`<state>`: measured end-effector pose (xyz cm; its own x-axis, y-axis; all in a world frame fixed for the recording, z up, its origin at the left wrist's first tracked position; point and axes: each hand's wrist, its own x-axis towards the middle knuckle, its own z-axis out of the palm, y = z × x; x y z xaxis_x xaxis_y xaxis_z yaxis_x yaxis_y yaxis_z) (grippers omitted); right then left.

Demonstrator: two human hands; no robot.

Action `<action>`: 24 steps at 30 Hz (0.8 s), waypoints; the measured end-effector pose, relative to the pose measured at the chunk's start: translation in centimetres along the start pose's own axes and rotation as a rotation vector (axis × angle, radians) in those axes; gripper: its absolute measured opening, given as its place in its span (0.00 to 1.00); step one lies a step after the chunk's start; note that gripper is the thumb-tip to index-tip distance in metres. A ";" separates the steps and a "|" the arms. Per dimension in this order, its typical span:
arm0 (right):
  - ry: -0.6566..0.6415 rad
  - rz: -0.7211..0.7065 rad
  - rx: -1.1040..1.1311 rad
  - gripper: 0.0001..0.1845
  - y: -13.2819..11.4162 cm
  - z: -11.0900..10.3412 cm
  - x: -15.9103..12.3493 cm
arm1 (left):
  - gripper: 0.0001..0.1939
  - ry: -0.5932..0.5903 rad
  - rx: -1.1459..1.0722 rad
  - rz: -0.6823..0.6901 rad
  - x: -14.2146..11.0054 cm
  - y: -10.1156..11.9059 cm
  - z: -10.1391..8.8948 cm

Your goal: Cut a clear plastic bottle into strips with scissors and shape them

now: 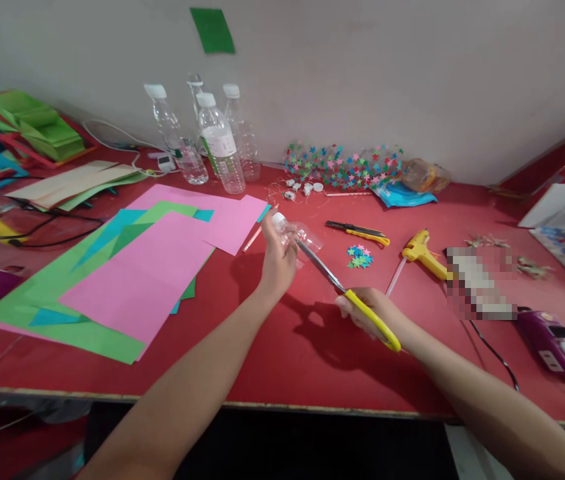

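Note:
My left hand (278, 260) is closed round a clear plastic bottle piece (307, 235) with a white cap, held above the red table. My right hand (372, 312) grips a pair of scissors (357, 303) by its yellow handles. The scissor tips reach up to the plastic beside my left fingers; whether they touch it I cannot tell. Just beyond my hands lie a small heap of coloured paper stars (360, 257) and a yellow-and-black utility knife (357, 232). A pencil (252, 239) rests left of my left hand.
Coloured paper sheets (142, 280) cover the left side. Several plastic bottles (220, 147) stand at the back, near a star-covered clear bottle (342, 165) on its side. A yellow glue gun (425, 253) lies at right, with a purple power strip (555, 340) beyond it.

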<state>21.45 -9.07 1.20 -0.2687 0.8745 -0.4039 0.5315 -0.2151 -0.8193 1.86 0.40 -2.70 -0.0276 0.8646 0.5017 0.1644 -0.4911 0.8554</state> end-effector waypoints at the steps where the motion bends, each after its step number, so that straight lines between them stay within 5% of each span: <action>1: -0.009 -0.014 -0.008 0.28 -0.1 -0.1 -0.1 | 0.27 0.000 -0.015 -0.004 0.0 0.0 0.1; 12: 0.026 -0.036 0.018 0.24 1.2 0.3 -0.1 | 0.29 -0.045 -0.019 0.032 -0.5 0.3 0.7; 17: 0.003 0.019 0.066 0.25 0.5 0.3 0.0 | 0.31 0.024 0.008 0.041 -0.3 -0.4 0.7; 24: -0.022 -0.012 0.055 0.27 -0.3 -0.3 -0.1 | 0.33 -0.066 0.065 0.148 -0.4 -0.4 0.5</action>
<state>21.55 -8.99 1.63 -0.2925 0.8675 -0.4024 0.4831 -0.2291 -0.8451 2.25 0.30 -3.33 0.0660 0.7896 0.6100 0.2255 -0.6074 0.7618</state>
